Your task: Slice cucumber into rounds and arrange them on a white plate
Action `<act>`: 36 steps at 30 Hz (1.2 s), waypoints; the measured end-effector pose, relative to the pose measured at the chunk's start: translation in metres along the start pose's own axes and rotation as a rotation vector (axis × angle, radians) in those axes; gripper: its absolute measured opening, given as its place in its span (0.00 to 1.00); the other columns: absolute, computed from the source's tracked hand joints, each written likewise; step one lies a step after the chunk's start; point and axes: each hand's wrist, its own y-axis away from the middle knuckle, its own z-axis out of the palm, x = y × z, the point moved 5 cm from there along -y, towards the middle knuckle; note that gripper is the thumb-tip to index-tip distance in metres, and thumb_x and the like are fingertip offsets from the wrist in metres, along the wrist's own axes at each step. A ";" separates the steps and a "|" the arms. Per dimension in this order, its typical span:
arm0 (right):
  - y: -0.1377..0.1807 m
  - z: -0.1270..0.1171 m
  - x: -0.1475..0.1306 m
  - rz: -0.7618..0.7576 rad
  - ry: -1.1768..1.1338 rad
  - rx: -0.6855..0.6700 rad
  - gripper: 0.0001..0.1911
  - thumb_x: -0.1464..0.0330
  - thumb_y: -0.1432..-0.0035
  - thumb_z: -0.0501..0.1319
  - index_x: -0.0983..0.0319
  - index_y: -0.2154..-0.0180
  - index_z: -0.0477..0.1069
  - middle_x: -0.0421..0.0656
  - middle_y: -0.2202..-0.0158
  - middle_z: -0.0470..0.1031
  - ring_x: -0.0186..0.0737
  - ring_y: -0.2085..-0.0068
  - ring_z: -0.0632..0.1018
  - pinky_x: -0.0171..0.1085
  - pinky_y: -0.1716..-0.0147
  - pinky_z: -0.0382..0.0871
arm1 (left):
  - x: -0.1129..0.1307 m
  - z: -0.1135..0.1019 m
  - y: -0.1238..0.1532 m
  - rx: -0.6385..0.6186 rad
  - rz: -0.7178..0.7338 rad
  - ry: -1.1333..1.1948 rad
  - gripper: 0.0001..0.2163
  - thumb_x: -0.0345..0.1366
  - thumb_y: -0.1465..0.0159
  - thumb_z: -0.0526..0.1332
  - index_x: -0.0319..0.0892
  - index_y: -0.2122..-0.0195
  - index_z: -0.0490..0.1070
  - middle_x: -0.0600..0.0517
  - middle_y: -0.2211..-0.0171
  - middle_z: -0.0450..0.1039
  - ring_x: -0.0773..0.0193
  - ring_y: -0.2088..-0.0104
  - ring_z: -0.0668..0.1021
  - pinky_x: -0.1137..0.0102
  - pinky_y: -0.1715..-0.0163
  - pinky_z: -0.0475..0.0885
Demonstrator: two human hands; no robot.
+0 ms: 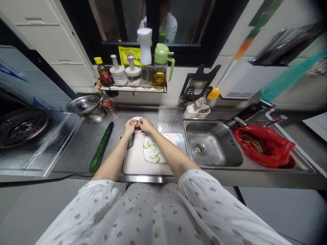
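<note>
Red small pieces (pixel 138 127) lie on a little white plate (pixel 137 118), directly between the two hands, beneath and just beside the fingertips. The left hand (pixel 129 128) comes in from one side and the right hand (pixel 146 126) from the other, the fingers of both bent inward and drawn close together over the plate; whether they grip a piece is too small to tell. Nearer the body, pale green slices (pixel 156 158) are spread on a squarish white plate (pixel 147 158), partly covered by the right forearm, on a pale cutting board (pixel 133 166). Left of the left forearm, a whole cucumber (pixel 102 147) rests on the steel worktop (pixel 76 143); to the right is the sink (pixel 217 143).
</note>
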 end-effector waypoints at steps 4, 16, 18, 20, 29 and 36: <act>-0.001 0.002 0.007 0.043 -0.007 0.041 0.08 0.70 0.42 0.54 0.61 0.67 0.72 0.43 0.65 0.77 0.37 0.65 0.73 0.33 0.62 0.65 | -0.001 -0.003 0.004 0.038 -0.019 -0.001 0.12 0.38 0.44 0.63 0.37 0.62 0.73 0.54 0.78 0.71 0.68 0.75 0.75 0.73 0.69 0.71; 0.012 0.004 0.013 -0.044 -0.333 0.043 0.20 0.79 0.46 0.55 0.61 0.55 0.76 0.42 0.53 0.78 0.38 0.51 0.76 0.38 0.48 0.66 | -0.002 -0.007 0.025 0.105 -0.170 0.087 0.12 0.34 0.44 0.63 0.39 0.58 0.72 0.51 0.74 0.75 0.66 0.73 0.77 0.74 0.73 0.71; 0.016 0.000 0.011 -0.040 -0.334 0.065 0.20 0.79 0.46 0.55 0.61 0.55 0.76 0.41 0.53 0.78 0.38 0.51 0.75 0.37 0.47 0.65 | -0.002 -0.007 0.029 0.104 -0.192 0.091 0.12 0.34 0.43 0.63 0.39 0.57 0.72 0.50 0.72 0.76 0.67 0.73 0.76 0.75 0.74 0.70; 0.022 -0.005 0.006 -0.050 -0.332 0.089 0.17 0.77 0.45 0.55 0.61 0.57 0.76 0.41 0.55 0.78 0.37 0.54 0.76 0.36 0.49 0.65 | -0.002 -0.007 0.034 0.102 -0.199 0.077 0.13 0.36 0.44 0.63 0.40 0.57 0.72 0.50 0.71 0.76 0.68 0.74 0.76 0.75 0.75 0.69; 0.063 -0.029 -0.009 -0.181 -0.104 0.114 0.05 0.70 0.43 0.58 0.61 0.69 0.73 0.39 0.65 0.76 0.35 0.64 0.72 0.34 0.57 0.62 | 0.011 0.011 0.059 -0.026 -0.078 0.045 0.14 0.40 0.46 0.66 0.40 0.60 0.73 0.51 0.72 0.75 0.65 0.71 0.77 0.73 0.73 0.70; 0.095 -0.045 -0.003 -0.221 -0.083 0.087 0.06 0.71 0.42 0.58 0.61 0.70 0.72 0.40 0.65 0.76 0.36 0.64 0.72 0.36 0.56 0.60 | 0.019 0.027 0.084 -0.108 -0.059 0.071 0.15 0.40 0.47 0.67 0.40 0.60 0.73 0.52 0.75 0.74 0.66 0.73 0.76 0.73 0.73 0.69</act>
